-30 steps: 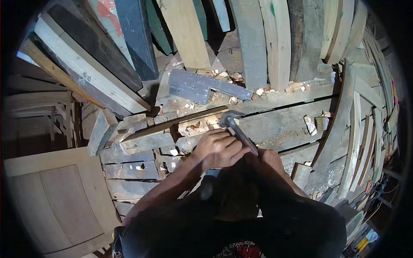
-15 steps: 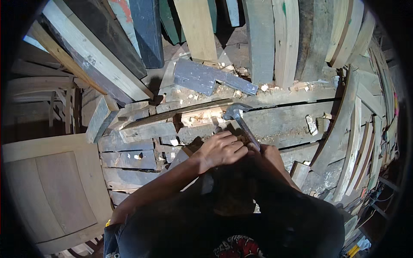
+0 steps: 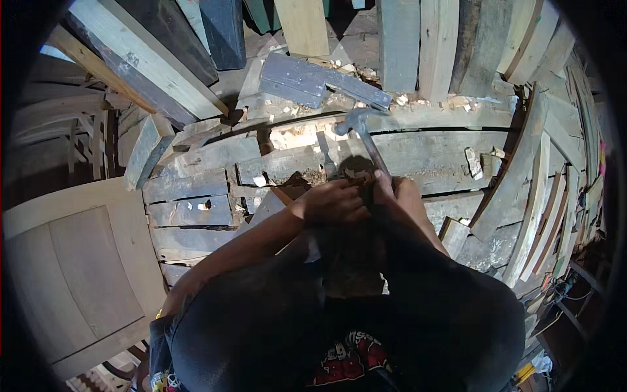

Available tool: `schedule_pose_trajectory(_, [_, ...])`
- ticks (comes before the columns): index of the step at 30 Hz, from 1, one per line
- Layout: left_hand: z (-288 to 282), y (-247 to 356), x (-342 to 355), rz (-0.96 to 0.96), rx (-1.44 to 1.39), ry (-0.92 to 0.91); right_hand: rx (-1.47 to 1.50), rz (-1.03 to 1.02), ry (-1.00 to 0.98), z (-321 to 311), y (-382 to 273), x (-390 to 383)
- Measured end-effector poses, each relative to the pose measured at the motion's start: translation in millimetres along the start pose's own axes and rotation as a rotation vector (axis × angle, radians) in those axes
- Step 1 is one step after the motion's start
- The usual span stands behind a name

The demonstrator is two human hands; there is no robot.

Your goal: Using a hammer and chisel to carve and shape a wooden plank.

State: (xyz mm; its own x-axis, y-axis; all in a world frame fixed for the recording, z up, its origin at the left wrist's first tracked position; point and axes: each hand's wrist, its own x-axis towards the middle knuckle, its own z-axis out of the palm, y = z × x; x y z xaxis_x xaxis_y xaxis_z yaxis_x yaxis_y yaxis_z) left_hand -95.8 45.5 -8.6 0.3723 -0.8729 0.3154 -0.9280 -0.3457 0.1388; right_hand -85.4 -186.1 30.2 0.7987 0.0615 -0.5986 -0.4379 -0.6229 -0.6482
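My right hand (image 3: 397, 196) is closed round the handle of a claw hammer (image 3: 373, 151), whose dark metal head points away from me. Beside it, my left hand (image 3: 334, 204) is closed with its fingers curled. From that fist a narrow flat-bladed chisel (image 3: 325, 150) sticks out toward the wood; its handle is mostly hidden by the fingers. Beyond the blade lies a wooden beam with a freshly cut pale recess (image 3: 302, 134), with wood chips in and around it. Neither tool's tip clearly touches the recess.
Grey-blue painted offcuts (image 3: 294, 80) lie behind the beam among scattered chips. Tall planks (image 3: 398, 46) lean at the back. A panelled wooden door (image 3: 91, 274) stands at the left, and curved-looking boards (image 3: 513, 176) are stacked at the right. A brush (image 3: 486, 164) rests on the slats.
The view has tilted so the bench sits higher in the picture. My left hand has drawn back and turned, and more of the chisel blade shows. The hammer stays in my right hand.
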Motion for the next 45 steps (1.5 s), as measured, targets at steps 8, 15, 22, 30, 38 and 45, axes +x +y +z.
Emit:
schedule_pose_trajectory(8, [-21,-33,-26,-0.194,-0.27,0.098,-0.008,-0.062,-0.017,-13,-25,21])
schedule_pose_trajectory(15, [-64,-41,22,-0.408,-0.343,0.364,-0.116,-0.095,-0.046,-22,-1,21])
schedule_pose_trajectory(22, [-174,-111,-3,-1.16,-0.807,1.26,-0.044,-0.082,-0.093,-27,10,34])
schedule_pose_trajectory(30, [-168,-139,34,-1.343,-0.896,1.244,-0.116,-0.131,-0.032,-22,10,31])
schedule_pose_trajectory(38, [-139,-156,64,-1.057,-0.908,0.73,-0.077,-0.053,-0.092,-27,11,34])
schedule_pose_trajectory(45, [-123,-150,63,-0.953,-0.873,0.641,-0.087,-0.064,-0.103,-30,7,34])
